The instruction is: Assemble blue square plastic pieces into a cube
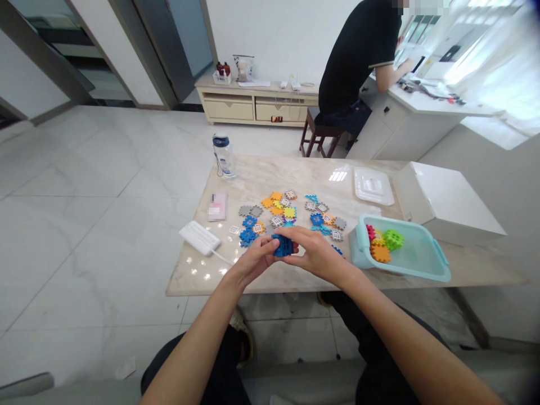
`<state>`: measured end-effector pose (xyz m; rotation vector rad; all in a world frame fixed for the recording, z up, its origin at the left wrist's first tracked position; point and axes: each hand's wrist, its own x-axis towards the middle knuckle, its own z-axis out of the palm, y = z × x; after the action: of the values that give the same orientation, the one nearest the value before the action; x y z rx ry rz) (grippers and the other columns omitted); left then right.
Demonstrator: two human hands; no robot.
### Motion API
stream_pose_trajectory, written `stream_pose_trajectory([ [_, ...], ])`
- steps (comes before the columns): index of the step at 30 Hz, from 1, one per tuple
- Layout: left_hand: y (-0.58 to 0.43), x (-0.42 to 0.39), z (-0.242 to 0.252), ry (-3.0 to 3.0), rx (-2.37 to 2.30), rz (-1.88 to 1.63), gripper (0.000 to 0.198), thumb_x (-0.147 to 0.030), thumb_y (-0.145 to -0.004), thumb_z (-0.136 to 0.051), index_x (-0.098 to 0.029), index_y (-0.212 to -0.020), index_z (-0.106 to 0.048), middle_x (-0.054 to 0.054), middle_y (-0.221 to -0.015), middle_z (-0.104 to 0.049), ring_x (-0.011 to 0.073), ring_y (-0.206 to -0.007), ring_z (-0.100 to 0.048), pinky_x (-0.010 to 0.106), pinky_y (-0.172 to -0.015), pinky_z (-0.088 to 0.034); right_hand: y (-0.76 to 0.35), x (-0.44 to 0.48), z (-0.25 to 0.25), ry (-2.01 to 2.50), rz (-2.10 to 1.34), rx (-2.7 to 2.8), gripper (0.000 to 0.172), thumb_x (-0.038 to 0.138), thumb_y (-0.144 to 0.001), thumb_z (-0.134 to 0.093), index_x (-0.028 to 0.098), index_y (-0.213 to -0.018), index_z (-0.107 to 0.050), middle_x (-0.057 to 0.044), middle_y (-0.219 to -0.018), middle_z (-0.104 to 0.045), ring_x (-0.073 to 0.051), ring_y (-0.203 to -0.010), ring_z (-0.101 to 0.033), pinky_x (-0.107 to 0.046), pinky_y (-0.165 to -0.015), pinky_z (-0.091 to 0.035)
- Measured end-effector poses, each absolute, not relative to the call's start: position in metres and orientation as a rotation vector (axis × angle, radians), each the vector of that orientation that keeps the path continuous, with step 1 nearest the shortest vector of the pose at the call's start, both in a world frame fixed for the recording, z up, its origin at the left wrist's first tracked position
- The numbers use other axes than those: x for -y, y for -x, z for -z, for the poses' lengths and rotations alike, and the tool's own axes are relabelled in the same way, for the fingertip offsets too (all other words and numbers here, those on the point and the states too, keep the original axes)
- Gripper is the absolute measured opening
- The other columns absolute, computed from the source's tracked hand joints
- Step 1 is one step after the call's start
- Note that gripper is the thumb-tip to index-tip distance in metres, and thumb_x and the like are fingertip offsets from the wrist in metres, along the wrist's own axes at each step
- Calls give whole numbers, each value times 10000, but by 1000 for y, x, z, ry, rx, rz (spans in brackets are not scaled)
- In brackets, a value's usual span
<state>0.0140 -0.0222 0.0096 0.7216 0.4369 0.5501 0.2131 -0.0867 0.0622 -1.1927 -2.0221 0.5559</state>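
Both hands hold a blue block piece (283,246) above the near part of the marble-look table (189,275). My left hand (256,257) grips its left side, with the thumb on it. From the right, my right hand (311,251) has its fingers curled round the piece, hiding part of it. Beyond the hands lie scattered notched tiles: blue ones (248,236), orange ones (267,203), a yellow one (289,212) and grey ones (255,211). More tiles, among them a blue one (316,219), lie to the right.
A teal bin (422,271) with colourful joined blocks (393,240) stands at the right, near a clear lid (373,185) and a white box (447,194). At the left are a bottle (224,157), a pink card (217,207) and a white power strip (199,238). A person (358,56) sits beyond.
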Motion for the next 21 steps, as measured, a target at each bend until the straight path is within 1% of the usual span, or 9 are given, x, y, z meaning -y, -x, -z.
stream_pose_trajectory([
  [3, -11, 23, -9, -753, -452, -552, 479, -498, -835, -923, -102, -1080, -811, 154, -995, -823, 298, -995, -790, 355, -896, -603, -210, 87, -60, 1169, -568, 2044, 528, 289, -982, -797, 249, -1482, -633, -117, -1423, -713, -245, -1321, -687, -434, -1140, -577],
  [5, -8, 23, -8, -786, -468, -547, 492, -533, -837, -912, -96, -1040, -816, 156, -964, -820, 278, -931, -787, 338, -859, -598, -209, 86, -58, 1158, -558, 2056, 539, 293, -975, -804, 249, -1483, -629, -123, -1416, -714, -250, -1311, -690, -444, -1131, -581],
  [8, -6, 19, -5, -858, -557, -553, 518, -565, -866, -880, -108, -1101, -811, 148, -989, -822, 247, -894, -777, 338, -867, -599, -212, 82, -55, 1202, -509, 2082, 539, 269, -954, -823, 235, -1461, -641, -130, -1408, -719, -257, -1302, -695, -449, -1125, -579],
  [11, -6, 12, -4, -866, -709, -611, 520, -592, -908, -827, -142, -1167, -800, 133, -1072, -822, 211, -890, -768, 304, -836, -595, -221, 78, -51, 1338, -412, 2120, 533, 252, -913, -857, 209, -1412, -675, -147, -1370, -737, -278, -1271, -707, -466, -1103, -579],
  [15, -5, 7, -7, -834, -814, -622, 484, -587, -908, -820, -151, -1118, -801, 142, -1129, -820, 203, -914, -780, 263, -758, -583, -232, 76, -43, 1570, -358, 2203, 537, 267, -882, -882, 197, -1385, -707, -161, -1335, -750, -306, -1257, -713, -486, -1088, -569],
  [18, -5, 7, -6, -842, -830, -595, 448, -547, -909, -828, -149, -1113, -799, 149, -1145, -820, 195, -900, -783, 254, -739, -584, -235, 74, -40, 1684, -393, 2299, 556, 288, -885, -879, 181, -1401, -703, -167, -1324, -753, -316, -1248, -714, -469, -1078, -561],
  [21, -5, 7, -3, -843, -834, -581, 445, -528, -894, -847, -146, -1117, -799, 154, -1166, -817, 189, -895, -779, 253, -742, -589, -235, 72, -39, 1754, -425, 2398, 529, 324, -893, -873, 184, -1377, -711, -158, -1283, -762, -325, -1216, -720, -451, -1059, -553],
])
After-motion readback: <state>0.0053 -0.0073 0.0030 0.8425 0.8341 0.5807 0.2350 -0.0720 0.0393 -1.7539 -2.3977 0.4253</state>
